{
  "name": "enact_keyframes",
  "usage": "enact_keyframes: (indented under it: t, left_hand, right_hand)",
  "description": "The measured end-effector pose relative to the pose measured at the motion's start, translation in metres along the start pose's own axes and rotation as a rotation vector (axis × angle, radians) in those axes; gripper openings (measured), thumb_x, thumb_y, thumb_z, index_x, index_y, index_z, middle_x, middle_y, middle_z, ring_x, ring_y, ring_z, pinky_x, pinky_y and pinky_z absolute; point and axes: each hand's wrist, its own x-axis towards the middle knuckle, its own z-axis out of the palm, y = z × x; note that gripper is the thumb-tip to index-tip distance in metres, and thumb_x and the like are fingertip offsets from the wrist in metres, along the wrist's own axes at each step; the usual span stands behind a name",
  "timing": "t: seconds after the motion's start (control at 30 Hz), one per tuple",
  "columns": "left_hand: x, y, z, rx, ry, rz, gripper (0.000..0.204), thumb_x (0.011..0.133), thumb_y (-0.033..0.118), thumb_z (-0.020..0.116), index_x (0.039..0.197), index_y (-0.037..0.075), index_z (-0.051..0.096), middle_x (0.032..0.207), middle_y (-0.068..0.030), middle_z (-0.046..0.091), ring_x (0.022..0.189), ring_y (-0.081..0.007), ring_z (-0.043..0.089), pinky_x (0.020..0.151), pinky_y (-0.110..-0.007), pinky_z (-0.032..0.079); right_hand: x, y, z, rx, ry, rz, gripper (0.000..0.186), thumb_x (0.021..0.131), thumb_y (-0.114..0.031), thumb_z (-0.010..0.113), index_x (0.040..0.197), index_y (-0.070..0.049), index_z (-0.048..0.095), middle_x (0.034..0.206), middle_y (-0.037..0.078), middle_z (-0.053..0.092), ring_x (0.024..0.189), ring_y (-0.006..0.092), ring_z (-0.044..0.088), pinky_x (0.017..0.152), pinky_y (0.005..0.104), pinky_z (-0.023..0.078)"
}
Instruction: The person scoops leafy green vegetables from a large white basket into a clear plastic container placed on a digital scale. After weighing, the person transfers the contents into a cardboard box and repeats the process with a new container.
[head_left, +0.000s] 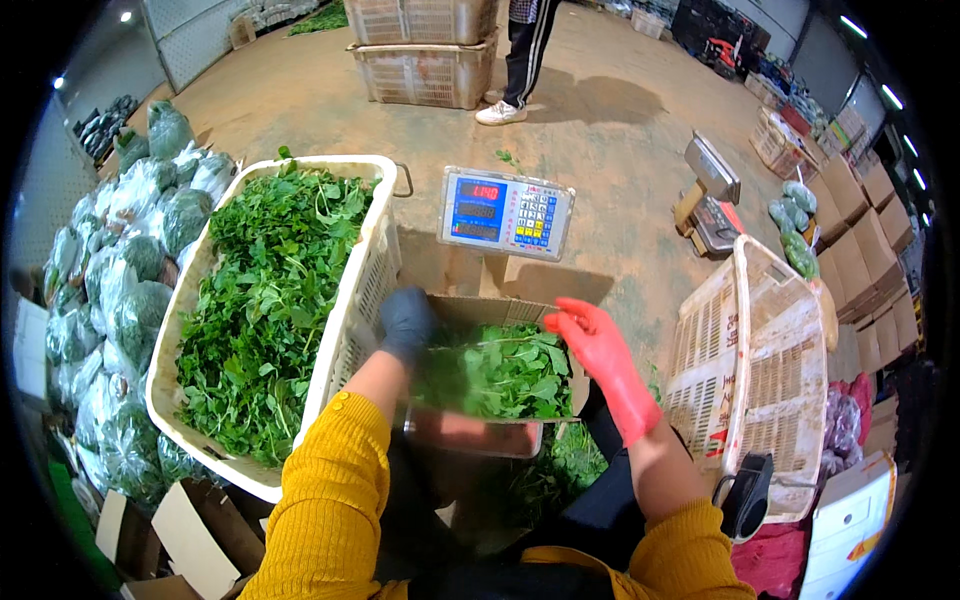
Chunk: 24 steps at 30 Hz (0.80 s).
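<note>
A small cardboard box (500, 308) holding loose green leafy stems (505, 370) sits on a digital scale, whose reddish platform (480, 432) shows below it. Behind the box stands the scale's lit display (506, 213). My left hand (408, 325), in a dark glove, is smeared by motion at the box's left side; its fingers are unclear. A red rubber glove covers my right hand (603, 352). Its bent fingers curl over the box's far right corner. To the left stands a white plastic crate (345, 340) heaped with the same greens (275, 290).
Filled plastic bags (140, 270) are piled at far left. An empty whitish crate (735, 370) leans at right, with cardboard boxes (865, 245) beyond. Another scale (712, 200) stands ahead right. A person (522, 60) stands by stacked crates (425, 75). More greens (570, 465) lie between my legs.
</note>
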Motion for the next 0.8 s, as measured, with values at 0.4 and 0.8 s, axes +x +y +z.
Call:
enact_keyframes:
  t: [0.4, 0.8]
  left_hand:
    - [0.003, 0.004, 0.016, -0.076, 0.507, 0.349, 0.015, 0.064, 0.016, 0.066, 0.070, 0.002, 0.067, 0.070, -0.0179, 0.063, 0.064, -0.0313, 0.062, 0.064, -0.037, 0.049]
    - [-0.046, 0.048, -0.067, -1.255, 0.118, 0.292, 0.014, 0.074, 0.008, 0.067, 0.082, -0.004, 0.066, 0.077, -0.0087, 0.066, 0.063, -0.0111, 0.058, 0.059, -0.023, 0.046]
  right_hand:
    - [-0.011, -0.023, 0.007, -0.562, -0.006, -0.148, 0.044, 0.081, -0.027, 0.055, 0.121, -0.010, 0.050, 0.102, 0.012, 0.062, 0.092, 0.0271, 0.059, 0.080, 0.0335, 0.045]
    - [0.018, -0.020, 0.001, -0.325, 0.094, 0.020, 0.041, 0.083, -0.023, 0.056, 0.120, -0.006, 0.051, 0.102, 0.013, 0.063, 0.094, 0.0178, 0.060, 0.081, 0.0280, 0.046]
